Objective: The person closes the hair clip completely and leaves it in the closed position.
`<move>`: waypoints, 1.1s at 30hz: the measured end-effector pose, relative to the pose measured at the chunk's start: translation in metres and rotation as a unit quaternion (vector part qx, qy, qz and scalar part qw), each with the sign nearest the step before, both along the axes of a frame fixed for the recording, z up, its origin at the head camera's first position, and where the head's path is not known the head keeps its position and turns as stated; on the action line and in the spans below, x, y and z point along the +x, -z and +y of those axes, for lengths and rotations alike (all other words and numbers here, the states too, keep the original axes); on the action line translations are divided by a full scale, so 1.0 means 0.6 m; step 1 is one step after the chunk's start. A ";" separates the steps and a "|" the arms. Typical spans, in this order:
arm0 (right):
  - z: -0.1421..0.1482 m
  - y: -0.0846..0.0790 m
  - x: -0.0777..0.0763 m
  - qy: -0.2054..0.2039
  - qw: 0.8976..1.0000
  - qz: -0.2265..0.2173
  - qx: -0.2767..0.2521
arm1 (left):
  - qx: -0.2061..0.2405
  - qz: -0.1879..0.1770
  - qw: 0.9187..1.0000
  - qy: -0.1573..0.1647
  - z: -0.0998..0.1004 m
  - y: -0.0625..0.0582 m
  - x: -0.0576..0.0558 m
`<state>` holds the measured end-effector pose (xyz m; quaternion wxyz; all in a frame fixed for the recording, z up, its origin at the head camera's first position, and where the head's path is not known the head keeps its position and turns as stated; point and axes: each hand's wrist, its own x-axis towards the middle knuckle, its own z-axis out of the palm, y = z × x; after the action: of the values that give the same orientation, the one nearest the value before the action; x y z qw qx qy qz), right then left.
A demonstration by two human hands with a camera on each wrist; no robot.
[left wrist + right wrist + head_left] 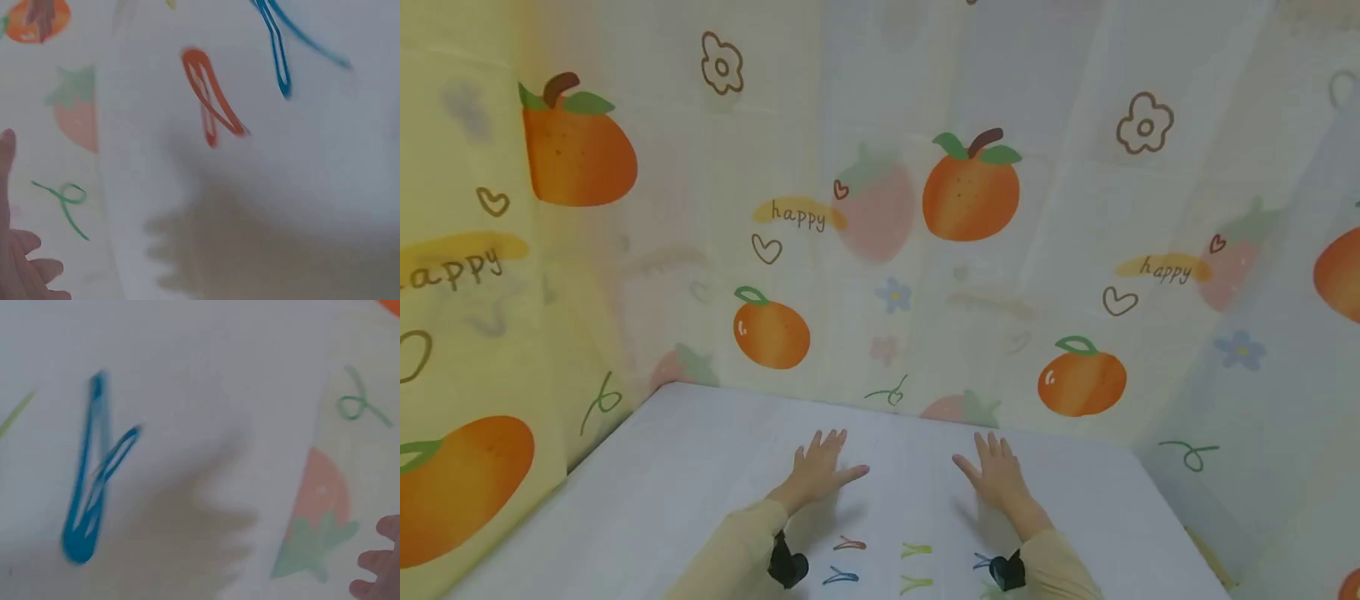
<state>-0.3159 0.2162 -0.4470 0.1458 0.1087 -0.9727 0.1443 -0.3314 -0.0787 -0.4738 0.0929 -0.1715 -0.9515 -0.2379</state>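
Over the flat white tabletop, our left hand and right hand spread empty fingers wide; a low cream right sleeve could, we judge, drag the nearby blue V-shaped hair clip.

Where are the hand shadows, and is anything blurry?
Head view: soft shadows fall on the white table near the left hand and right hand; left wrist view: a big, fuzzy-edged shadow with finger shapes, and a slightly blurry orange-red hair clip; right wrist view: another finger-shaped shadow, and a soft-edged blue hair clip.
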 end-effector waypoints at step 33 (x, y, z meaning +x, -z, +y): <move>-0.184 0.096 0.091 -0.137 0.959 0.141 -0.203 | 0.281 -0.124 0.937 0.165 -0.049 0.068 0.111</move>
<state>-0.2615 0.1060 -0.5044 0.2792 0.2284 -0.8684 0.3403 -0.2650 -0.1079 -0.5144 -0.0219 -0.2618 -0.8083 -0.5269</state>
